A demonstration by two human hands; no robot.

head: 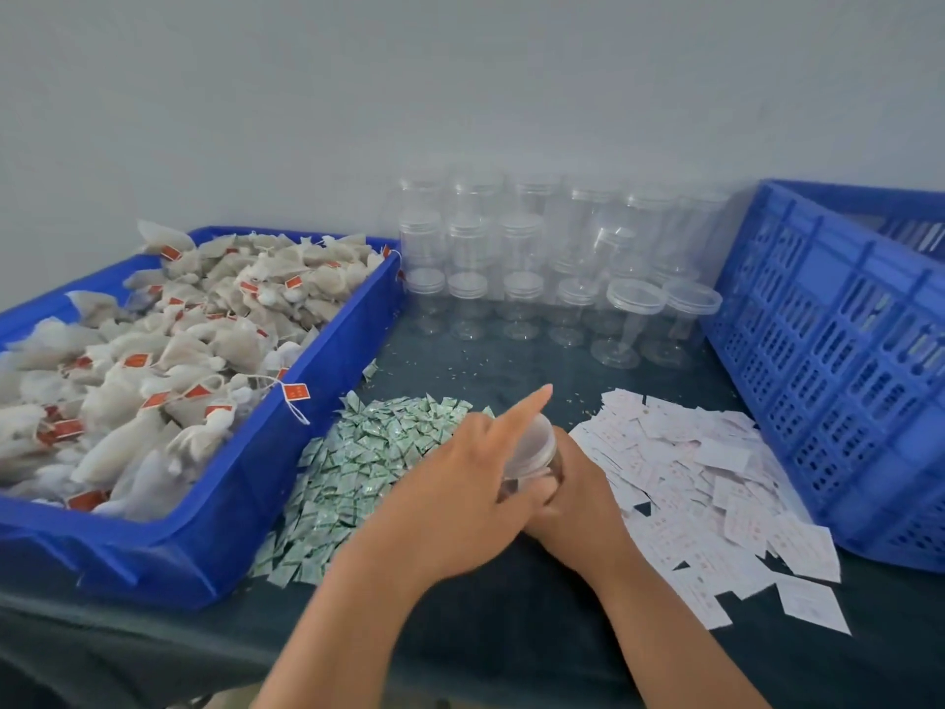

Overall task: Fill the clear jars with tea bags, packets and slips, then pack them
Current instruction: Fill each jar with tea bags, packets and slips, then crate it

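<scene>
A clear jar (537, 452) with its lid on sits between my two hands near the table's front middle. My left hand (475, 473) wraps round its left side, with the index finger pointing straight out past the lid. My right hand (578, 483) grips the jar's right side; its fingers are curled underneath. The jar's contents are mostly hidden. Tea bags (169, 350) with red tags fill a blue tray (307, 381) on the left. Green packets (373, 452) lie heaped left of the hands. White paper slips (716, 478) spread to the right.
Several empty clear jars (521, 258) with lids stand stacked at the back against the wall. A tall blue slotted crate (828, 376) stands on the right. The dark table cloth (511, 631) runs to the front edge.
</scene>
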